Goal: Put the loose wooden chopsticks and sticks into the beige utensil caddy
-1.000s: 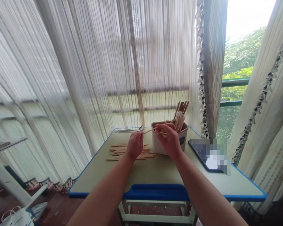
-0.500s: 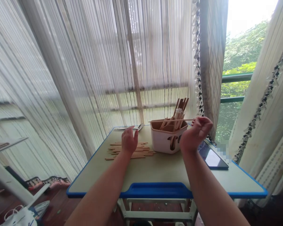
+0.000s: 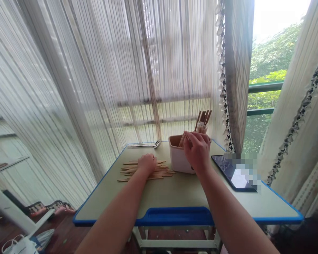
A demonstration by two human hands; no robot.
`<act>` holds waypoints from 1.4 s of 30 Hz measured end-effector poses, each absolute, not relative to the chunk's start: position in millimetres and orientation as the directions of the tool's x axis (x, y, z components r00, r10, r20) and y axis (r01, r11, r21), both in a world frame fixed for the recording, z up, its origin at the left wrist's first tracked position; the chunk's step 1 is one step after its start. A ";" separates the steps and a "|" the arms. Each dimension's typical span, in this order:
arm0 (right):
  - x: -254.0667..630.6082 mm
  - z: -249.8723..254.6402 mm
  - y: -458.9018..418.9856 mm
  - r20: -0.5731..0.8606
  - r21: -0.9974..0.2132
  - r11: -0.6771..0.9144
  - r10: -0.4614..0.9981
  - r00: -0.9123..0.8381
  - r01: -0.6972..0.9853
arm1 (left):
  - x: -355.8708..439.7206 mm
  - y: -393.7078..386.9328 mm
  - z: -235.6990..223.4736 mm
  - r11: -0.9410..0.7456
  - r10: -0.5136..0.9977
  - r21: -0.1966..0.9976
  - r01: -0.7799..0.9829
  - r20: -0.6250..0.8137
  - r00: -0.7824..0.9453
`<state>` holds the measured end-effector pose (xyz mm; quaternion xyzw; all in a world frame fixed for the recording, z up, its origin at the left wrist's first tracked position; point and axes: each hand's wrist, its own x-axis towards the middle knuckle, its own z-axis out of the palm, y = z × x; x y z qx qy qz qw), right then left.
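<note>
Light wooden chopsticks (image 3: 159, 173) lie in a loose row on the table. My left hand (image 3: 147, 164) rests over their upper part with its fingers curled down; whether it grips one is hidden. Beside the row stands a white bin (image 3: 178, 160) with a tan rim, and my right hand (image 3: 198, 146) is closed at its opening. The right fingertips pinch at a light chopstick (image 3: 182, 139) leaning inside the bin. Behind that hand, dark brown chopsticks (image 3: 207, 116) and a clear-wrapped bundle (image 3: 201, 127) stick up. The hand covers much of the bin's right side.
A metal slotted ladle (image 3: 157, 144) lies at the table's far edge. To the right is a dark tablet (image 3: 231, 173). The table (image 3: 175, 194) has a blue front tray (image 3: 178, 215). Sheer curtains (image 3: 108, 70) hang close behind it.
My right hand has come left and turned over from the bin's right side, and the level chopstick it held no longer shows. My left hand has lowered and curled onto the row.
</note>
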<state>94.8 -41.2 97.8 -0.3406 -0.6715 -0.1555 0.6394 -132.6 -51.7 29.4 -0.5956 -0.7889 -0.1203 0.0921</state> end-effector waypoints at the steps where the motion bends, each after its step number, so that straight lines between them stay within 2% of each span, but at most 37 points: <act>1: 94.2 97.1 -40.4 0.962 -0.229 0.708 0.267 0.047 0.668 | -133.0 -51.6 28.9 0.261 0.924 0.074 0.962 0.268 -0.272; 7: 97.2 97.3 -41.1 0.957 -0.286 0.717 0.248 0.151 0.635 | -134.6 -53.3 31.4 0.233 0.944 0.035 0.972 0.233 -0.235; 10: 96.4 97.8 -45.2 0.961 -0.277 0.763 0.212 0.179 0.584 | -136.2 -53.0 31.1 0.217 0.942 0.043 0.975 0.254 -0.221; 15: 93.4 96.7 -50.8 0.976 -0.216 0.803 0.175 0.126 0.555 | -138.5 -49.8 27.2 0.180 0.939 0.047 0.982 0.290 -0.186; 23: 91.9 96.3 -51.3 0.979 -0.197 0.804 0.193 0.068 0.561 | -138.5 -51.3 27.5 0.195 0.934 0.060 0.979 0.292 -0.205; 28: 91.2 96.4 -54.6 0.981 -0.181 0.809 0.187 0.047 0.560 | -134.4 -55.6 33.7 0.132 0.888 0.051 0.990 0.437 -0.141; 34: 92.3 96.1 -60.6 0.989 -0.146 0.855 0.145 0.042 0.497 | -132.8 -59.7 39.2 0.163 0.730 0.182 0.970 0.640 -0.242; 42: 89.1 96.0 -57.3 0.977 -0.183 0.822 0.214 0.006 0.539 | -133.0 -61.0 39.8 -0.152 0.571 0.065 0.986 0.820 0.035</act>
